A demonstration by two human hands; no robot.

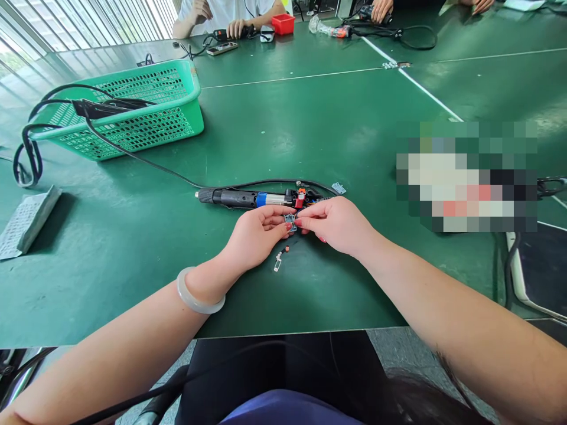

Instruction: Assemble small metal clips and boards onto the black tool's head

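A small grey-blue metal plate (290, 222) is pinched between both hands. My left hand (261, 233) grips its left side between thumb and fingers, with a pale bangle on the wrist. On its right side the thumb and forefinger of my right hand (334, 223) are closed. Just beyond the hands lies a black cylindrical device (230, 198) with a blue band, a silver section and a red part (300, 198); its right end is partly hidden by my right hand. A small metal piece with an orange tip (278, 260) lies nearer me. Another small plate (339, 188) rests behind my right hand.
A green basket (146, 127) with black cables stands at the back left. A paper-covered block (29, 221) lies far left. A blurred area covers something at right, above a dark tray-like object (543, 265). Across the table are people's hands, cables and a red box (283, 24).
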